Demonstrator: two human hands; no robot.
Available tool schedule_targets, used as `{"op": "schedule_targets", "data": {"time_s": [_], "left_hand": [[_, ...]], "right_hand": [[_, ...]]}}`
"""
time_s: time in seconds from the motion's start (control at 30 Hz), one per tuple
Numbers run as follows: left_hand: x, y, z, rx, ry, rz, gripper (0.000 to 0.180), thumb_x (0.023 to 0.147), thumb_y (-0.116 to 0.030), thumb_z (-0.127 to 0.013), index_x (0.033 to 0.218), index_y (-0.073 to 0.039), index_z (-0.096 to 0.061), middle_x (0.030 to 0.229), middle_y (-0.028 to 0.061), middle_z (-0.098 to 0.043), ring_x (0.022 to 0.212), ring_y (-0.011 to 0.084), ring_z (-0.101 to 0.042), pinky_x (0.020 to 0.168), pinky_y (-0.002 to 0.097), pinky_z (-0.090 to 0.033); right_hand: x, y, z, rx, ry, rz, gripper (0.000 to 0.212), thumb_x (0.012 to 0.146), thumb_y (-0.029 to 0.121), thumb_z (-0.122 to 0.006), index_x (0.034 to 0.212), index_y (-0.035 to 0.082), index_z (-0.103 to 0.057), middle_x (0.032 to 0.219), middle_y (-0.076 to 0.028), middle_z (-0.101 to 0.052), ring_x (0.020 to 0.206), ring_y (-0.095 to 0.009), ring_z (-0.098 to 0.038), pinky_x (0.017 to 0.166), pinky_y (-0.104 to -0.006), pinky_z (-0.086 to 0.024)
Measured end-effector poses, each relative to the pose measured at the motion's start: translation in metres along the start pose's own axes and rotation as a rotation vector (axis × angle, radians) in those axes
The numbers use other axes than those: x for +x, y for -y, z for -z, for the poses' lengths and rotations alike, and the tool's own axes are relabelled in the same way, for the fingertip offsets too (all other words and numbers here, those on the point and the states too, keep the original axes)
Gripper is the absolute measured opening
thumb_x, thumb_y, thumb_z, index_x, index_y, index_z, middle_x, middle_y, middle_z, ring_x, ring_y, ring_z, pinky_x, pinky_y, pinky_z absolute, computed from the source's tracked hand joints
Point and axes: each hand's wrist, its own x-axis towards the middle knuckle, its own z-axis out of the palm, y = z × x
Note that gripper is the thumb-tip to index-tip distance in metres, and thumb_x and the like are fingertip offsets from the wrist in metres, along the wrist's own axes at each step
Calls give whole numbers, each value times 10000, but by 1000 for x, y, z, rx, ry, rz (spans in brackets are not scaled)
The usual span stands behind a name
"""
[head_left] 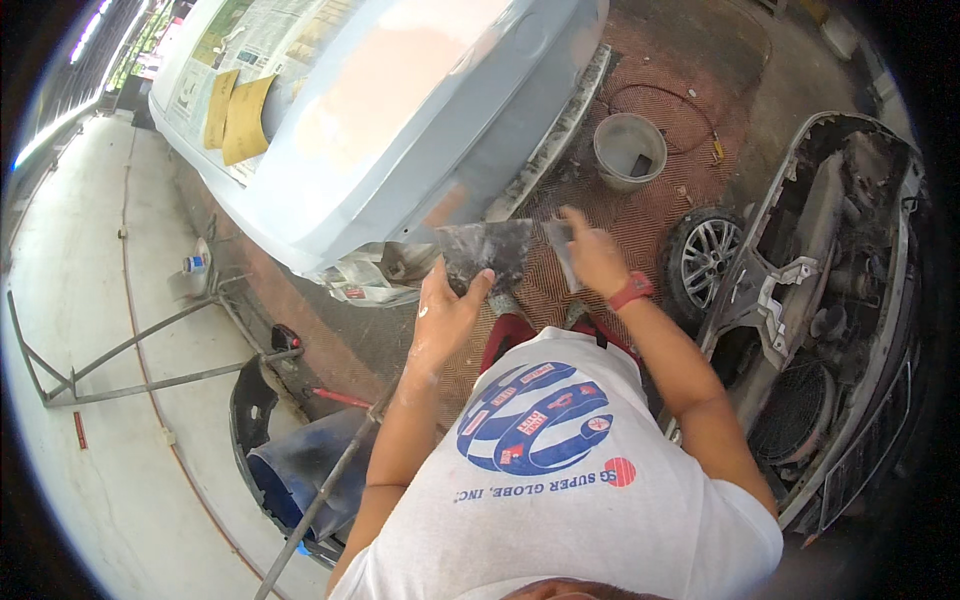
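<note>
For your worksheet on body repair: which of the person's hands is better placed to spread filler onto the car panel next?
Probably the right hand: it grips the small spreader, free to move, while the left hand supports the grey mixing board beside the blue car panel.

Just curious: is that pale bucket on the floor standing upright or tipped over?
Upright: the bucket stands with its round open mouth facing up, and a dark object lies inside it.

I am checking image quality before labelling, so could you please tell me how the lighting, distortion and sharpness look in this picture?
Head view: even daylight, no hard shadows; bright glare at the upper left rim; fisheye bends the grey metal stand and the pale blue car body panel; black vignette rings the frame; the left hand with its grey smeared mixing board and the right hand look fairly sharp.
</note>
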Motion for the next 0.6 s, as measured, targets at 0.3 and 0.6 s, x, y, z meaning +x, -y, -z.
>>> {"op": "schedule_targets", "data": {"time_s": [0.3, 0.6], "left_hand": [[17, 10, 4, -379, 361, 136, 621, 925, -229, -847, 1388, 95, -590, 1294, 177, -703, 1157, 217, -658, 1024, 334, -509], [39, 43, 52, -786, -217, 67, 536, 953, -195, -825, 1383, 36, -604, 1234, 119, -724, 1087, 203, -686, 997, 357, -538]], "right_hand": [[16, 50, 30, 618, -11, 351, 265, 1028, 224, -664, 1080, -25, -739, 1027, -109, -757, 961, -178, -688, 884, -342, -528], [9, 36, 55, 458, 322, 228, 298, 970, 249, -760, 1133, 0, -751, 962, -98, -743, 922, -143, -659, 854, -330, -520]]}}
